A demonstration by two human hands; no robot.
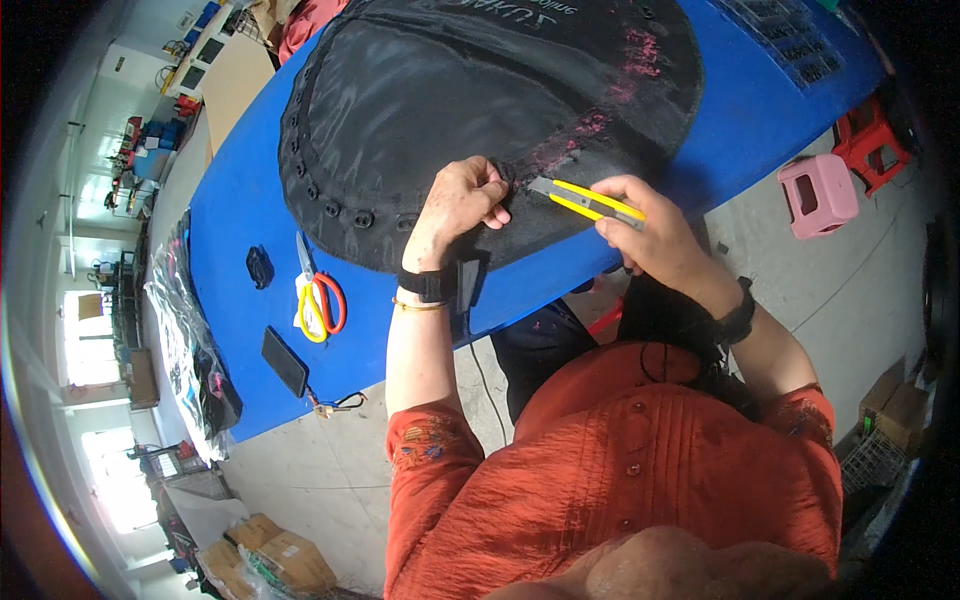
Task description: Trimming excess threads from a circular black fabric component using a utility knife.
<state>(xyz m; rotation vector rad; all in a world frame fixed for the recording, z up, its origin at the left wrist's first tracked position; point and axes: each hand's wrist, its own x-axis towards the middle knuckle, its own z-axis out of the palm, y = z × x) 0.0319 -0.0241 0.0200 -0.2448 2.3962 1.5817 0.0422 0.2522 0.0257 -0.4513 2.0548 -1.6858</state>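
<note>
A large round black fabric piece (430,110) lies over the blue table, with several small black fittings (363,217) along its near left edge and pink thread marks (572,142) on its right part. My left hand (462,203) rests over its near edge, thumb and fingers pinched together; what is between the fingertips is dark and too small to make out. In my right hand (655,235) is a yellow utility knife (590,203), its blade out and pointing left toward the left fingertips. The blade tip is just above the fabric, close to the pinch.
On the blue table (225,215) to the left lie scissors (318,300) with red and yellow handles, a dark phone (285,361) and a small black bundle (259,267). Plastic-wrapped goods (185,340) line the left edge. Pink (818,195) and red stools (872,145) stand at right.
</note>
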